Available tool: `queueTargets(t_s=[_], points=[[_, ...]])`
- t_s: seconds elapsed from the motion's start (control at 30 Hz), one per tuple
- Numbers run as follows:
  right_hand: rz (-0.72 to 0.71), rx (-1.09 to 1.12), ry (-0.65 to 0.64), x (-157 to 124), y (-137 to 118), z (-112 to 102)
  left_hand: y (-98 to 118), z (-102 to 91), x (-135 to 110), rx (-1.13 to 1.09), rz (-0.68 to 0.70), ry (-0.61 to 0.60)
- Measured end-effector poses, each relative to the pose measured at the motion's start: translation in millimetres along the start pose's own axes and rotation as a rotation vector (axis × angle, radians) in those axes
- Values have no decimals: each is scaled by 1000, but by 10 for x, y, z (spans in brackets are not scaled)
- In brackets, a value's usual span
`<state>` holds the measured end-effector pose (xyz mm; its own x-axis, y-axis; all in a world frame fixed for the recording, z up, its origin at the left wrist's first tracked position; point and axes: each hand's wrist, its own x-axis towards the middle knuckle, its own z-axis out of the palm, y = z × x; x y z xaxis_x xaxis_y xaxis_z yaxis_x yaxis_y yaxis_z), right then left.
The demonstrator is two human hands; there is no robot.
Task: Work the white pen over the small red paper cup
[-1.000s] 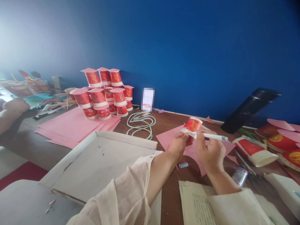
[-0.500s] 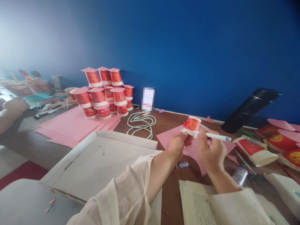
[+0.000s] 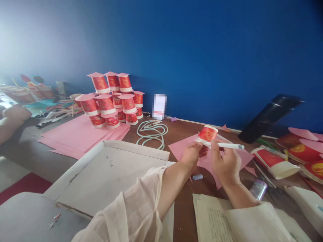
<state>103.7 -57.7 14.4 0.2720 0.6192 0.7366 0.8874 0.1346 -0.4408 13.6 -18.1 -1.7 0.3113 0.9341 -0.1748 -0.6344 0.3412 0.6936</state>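
Observation:
A small red paper cup (image 3: 208, 133) with gold print and a white rim is tilted in my left hand (image 3: 192, 155), whose fingers close on its lower edge. My right hand (image 3: 226, 164) is closed around a slim white pen (image 3: 230, 146), held nearly level. The pen's left end is at the cup's rim; whether it touches I cannot tell. Under both hands lies a sheet of pink paper (image 3: 180, 148). A small pale cap (image 3: 198, 177) rests on the table just below it.
Red cups (image 3: 106, 105) with pink paper tops stand stacked at left on pink sheets (image 3: 68, 134). A white box lid (image 3: 111, 178), a coiled cable (image 3: 151, 132), a black bottle (image 3: 267, 119) and a lying cup (image 3: 275, 162) surround the hands. Another person's hand (image 3: 17, 114) is far left.
My right hand and the pen have shifted slightly left along the cup's rim. The cup has tilted a little to the right in my left hand.

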Motion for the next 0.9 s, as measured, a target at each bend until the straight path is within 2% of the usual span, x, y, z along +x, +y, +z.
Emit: queueTargets(t_s=[0.13,0.4,0.9], points=[[-6,2,17,8,-19,-3,-11,-5,-2,38,-3,-35],[-38,-11,31,11,7,3,3,-4,-5,21,18,-3],[-6,-10,46,24,-17,-16,19,8,-23,17,35,-11]])
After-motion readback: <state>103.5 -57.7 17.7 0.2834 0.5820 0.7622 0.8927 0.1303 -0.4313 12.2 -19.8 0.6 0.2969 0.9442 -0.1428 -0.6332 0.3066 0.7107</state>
